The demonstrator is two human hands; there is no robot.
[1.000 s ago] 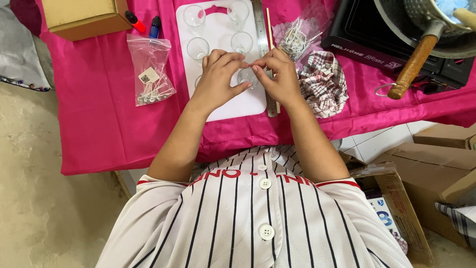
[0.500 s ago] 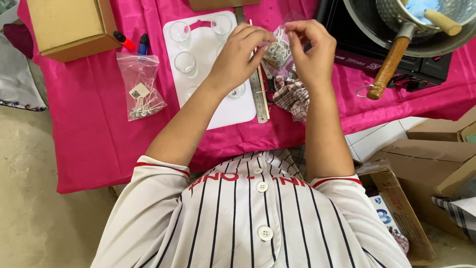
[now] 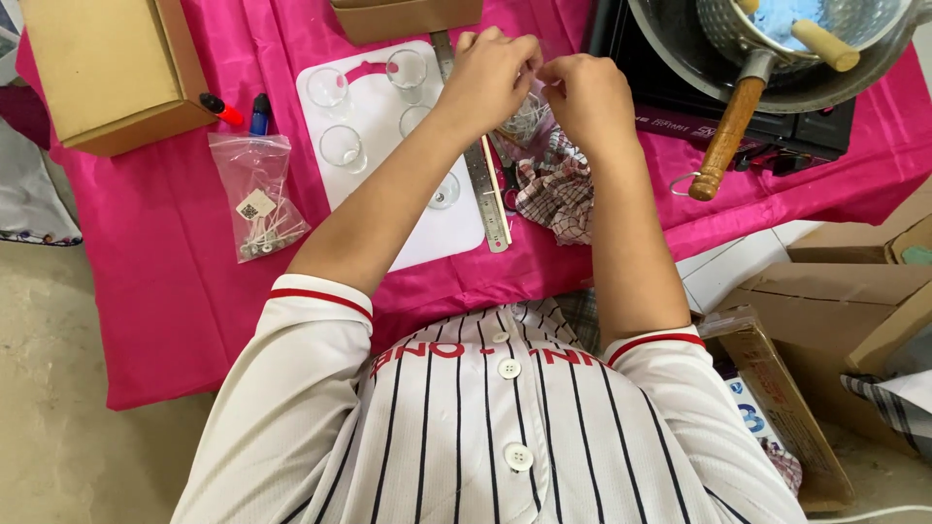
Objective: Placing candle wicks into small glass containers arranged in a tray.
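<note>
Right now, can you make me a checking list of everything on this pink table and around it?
Surface: pink cloth covers the table.
Job's things: both hands meet over a clear bag of wicks.
Clutter: white board with small glasses, metal ruler, second wick bag, checked rag, cardboard box, pot on a stove.
Grippers: left hand, right hand, pinching the bag.
Cables: nothing seen.
Surroundings: cardboard boxes on the floor.

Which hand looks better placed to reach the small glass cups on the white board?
Probably the left hand. It hovers right at the white board's edge, with the glass cups just to its left. The right hand sits farther right, over the checked cloth, beyond the metal ruler.
</note>
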